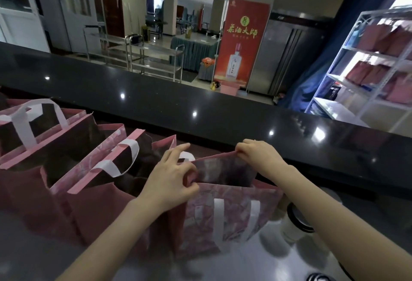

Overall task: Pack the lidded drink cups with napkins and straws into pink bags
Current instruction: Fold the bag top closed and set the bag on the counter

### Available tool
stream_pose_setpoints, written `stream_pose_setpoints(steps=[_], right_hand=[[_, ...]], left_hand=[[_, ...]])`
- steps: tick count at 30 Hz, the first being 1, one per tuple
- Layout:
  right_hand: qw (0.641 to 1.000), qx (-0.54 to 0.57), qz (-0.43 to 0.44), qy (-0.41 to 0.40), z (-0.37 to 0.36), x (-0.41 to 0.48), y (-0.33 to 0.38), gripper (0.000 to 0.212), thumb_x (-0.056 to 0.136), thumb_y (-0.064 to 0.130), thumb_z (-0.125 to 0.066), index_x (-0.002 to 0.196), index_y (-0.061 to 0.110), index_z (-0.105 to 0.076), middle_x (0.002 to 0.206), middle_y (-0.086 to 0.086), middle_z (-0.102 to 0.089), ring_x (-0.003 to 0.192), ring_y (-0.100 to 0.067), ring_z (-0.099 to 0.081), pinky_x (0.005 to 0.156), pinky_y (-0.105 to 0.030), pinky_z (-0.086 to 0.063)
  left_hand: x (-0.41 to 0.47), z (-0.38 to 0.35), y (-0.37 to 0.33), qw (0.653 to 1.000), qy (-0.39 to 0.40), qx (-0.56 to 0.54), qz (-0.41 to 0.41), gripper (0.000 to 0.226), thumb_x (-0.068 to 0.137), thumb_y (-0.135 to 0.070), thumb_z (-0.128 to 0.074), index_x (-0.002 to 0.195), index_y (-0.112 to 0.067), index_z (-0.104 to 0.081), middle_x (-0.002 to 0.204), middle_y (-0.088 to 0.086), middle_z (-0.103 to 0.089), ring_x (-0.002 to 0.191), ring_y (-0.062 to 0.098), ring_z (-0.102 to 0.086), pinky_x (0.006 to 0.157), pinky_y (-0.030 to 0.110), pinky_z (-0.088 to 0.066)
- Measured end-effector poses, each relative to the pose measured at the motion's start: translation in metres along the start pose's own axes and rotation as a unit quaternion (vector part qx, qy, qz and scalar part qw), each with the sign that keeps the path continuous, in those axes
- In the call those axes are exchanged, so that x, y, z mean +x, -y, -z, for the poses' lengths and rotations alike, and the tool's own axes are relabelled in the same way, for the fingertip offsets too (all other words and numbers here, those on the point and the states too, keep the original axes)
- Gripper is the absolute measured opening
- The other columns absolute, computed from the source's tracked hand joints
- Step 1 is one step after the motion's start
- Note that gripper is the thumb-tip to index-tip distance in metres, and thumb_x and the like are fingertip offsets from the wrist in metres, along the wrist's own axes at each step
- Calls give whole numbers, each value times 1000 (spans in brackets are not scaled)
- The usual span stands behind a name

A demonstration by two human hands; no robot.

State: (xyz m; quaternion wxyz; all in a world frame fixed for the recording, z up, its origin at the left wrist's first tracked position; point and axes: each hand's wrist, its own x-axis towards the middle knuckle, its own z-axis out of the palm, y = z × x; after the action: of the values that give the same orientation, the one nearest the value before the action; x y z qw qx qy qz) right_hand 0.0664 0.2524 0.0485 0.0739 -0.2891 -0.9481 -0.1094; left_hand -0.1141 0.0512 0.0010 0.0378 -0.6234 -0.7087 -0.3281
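Observation:
A pink patterned bag with white handles stands in front of me on the steel worktop. My left hand pinches its near-left rim and my right hand pinches the far rim, holding the mouth apart. The inside of the bag is dark and I cannot tell what is in it. To its left stand several more pink bags, open at the top. A white cup with a black lid stands right of the bag, partly hidden by my right forearm.
A black raised counter ledge runs across behind the bags. A white shelf rack at the far right holds more pink bags. Beyond the counter are steel trolleys and a red banner.

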Motion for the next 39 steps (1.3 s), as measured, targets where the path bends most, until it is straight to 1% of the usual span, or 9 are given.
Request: stream_pose_setpoints(steps=[4,9,13,17,20,27,32,35,39], right_hand=[[994,95,-58,-18,-4,-34,-21,16,96,33,-50,103,25,-62,101,7,-60,91,-19,-59,69,-29,-40],[975,200,-84,-47,-19,-68,-39,12,95,27,-54,102,27,-64,93,10,-61,89,-13,-58,77,-34,-49],[950,268,-124,-101,-35,-82,-48,14,95,18,-55,103,23,-66,91,9,-61,89,-12,-58,80,-33,-50],[920,335,-153,-134,-41,-85,-48,17,96,14,-52,97,28,-63,89,9,-61,86,-7,-58,76,-25,-48],[901,374,-171,-137,-38,-87,-51,23,96,13,-51,93,34,-59,91,9,-60,88,-5,-57,73,-17,-43],[886,428,-167,-59,-30,-103,-46,13,91,25,-61,100,34,-63,99,13,-62,93,1,-60,73,-11,-47],[918,380,-105,41,-25,-116,-46,72,64,50,-82,128,39,-51,117,17,-54,109,0,-50,93,-20,-42],[934,340,-109,12,-33,-117,-44,58,71,24,-80,123,32,-57,110,12,-57,105,-6,-53,94,-27,-44],[945,303,-116,-35,-37,-118,-42,38,72,3,-63,101,26,-68,95,11,-65,92,-6,-60,83,-32,-50]], left_hand=[[-2,-7,-4,999,-28,-13,11,32,71,-37,-69,100,-25,-70,133,-6,-39,126,13,-35,100,28,-37],[1,-18,-13,997,-19,-49,58,21,76,-16,-67,96,-20,-68,108,-13,-38,85,3,-53,74,10,-45],[10,-24,-18,998,18,-36,42,41,75,-14,-66,116,-19,-63,134,-3,-36,124,15,-43,103,28,-41],[22,-28,-18,987,124,-85,47,56,71,-17,-66,125,-27,-56,153,-12,-15,139,12,-29,107,31,-40],[30,-33,-17,975,185,-113,52,67,67,-22,-69,131,-31,-49,153,-21,-8,133,7,-33,90,21,-48],[42,-41,-15,995,86,-49,23,41,65,-30,-78,87,-36,-44,101,-14,-48,90,9,-51,87,35,-50],[39,-54,-23,998,-17,49,35,52,67,-39,-80,81,-29,-32,85,-11,-52,75,12,-45,69,33,-40],[37,-60,-24,995,-34,-37,90,52,70,-33,-80,94,-25,-35,88,-9,-59,77,14,-53,63,29,-37],[31,-54,-11,999,17,-32,19,53,74,-26,-79,116,-33,-47,99,-18,-58,92,10,-58,74,26,-44]])
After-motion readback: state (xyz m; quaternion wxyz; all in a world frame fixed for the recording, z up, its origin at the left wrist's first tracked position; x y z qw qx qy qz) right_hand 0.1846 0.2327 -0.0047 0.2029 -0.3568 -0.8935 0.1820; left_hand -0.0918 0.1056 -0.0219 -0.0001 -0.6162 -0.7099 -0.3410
